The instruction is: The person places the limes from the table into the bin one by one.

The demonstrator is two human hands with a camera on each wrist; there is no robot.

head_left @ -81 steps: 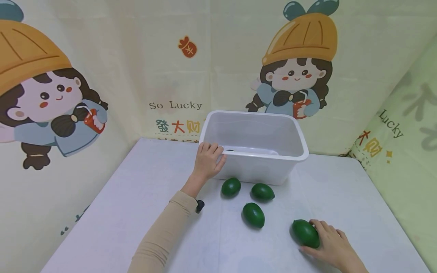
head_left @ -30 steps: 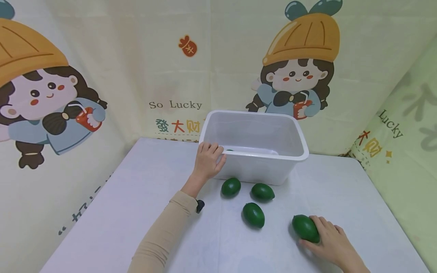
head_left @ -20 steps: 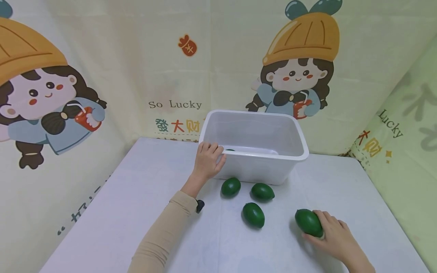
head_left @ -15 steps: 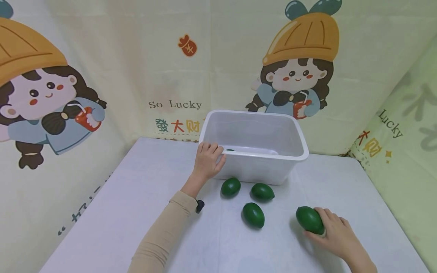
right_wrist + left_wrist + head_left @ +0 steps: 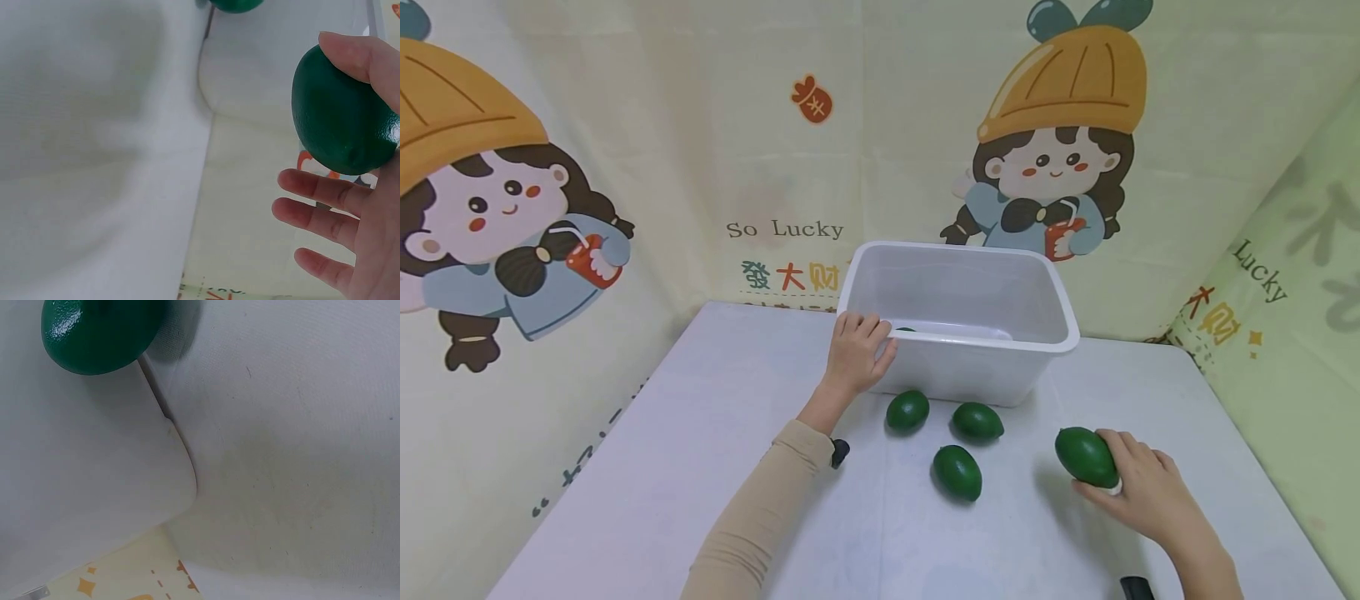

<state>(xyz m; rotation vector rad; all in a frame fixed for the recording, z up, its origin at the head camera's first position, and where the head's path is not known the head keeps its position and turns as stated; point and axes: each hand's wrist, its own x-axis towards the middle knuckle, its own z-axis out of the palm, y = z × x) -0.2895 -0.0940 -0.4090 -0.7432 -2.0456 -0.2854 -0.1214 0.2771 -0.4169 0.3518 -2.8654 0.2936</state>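
My right hand point(image 5: 1153, 492) holds a green lime point(image 5: 1086, 457) above the white table, its shadow falling apart from it below. Up close in the right wrist view, the thumb presses on this lime point(image 5: 340, 115) while three fingers stretch out below it. At the back, my left hand point(image 5: 854, 357) grips the near left rim of a white plastic bin point(image 5: 966, 372), fingers over the edge and thumb outside. Just inside that rim a sliver of green point(image 5: 906, 330) shows; the bin's front wall hides the rest.
In front of the bin lie three more limes: one at left point(image 5: 907, 412), one at right point(image 5: 977, 422) and a nearer one point(image 5: 957, 473). A black strap end point(image 5: 1137, 587) shows by my right wrist. Behind the table point(image 5: 760, 367) hangs a printed cloth point(image 5: 760, 150).
My right hand has lifted the lime off the table and carried it up and slightly forward. The left hand stays on the bin's rim, and the three loose limes have not moved.
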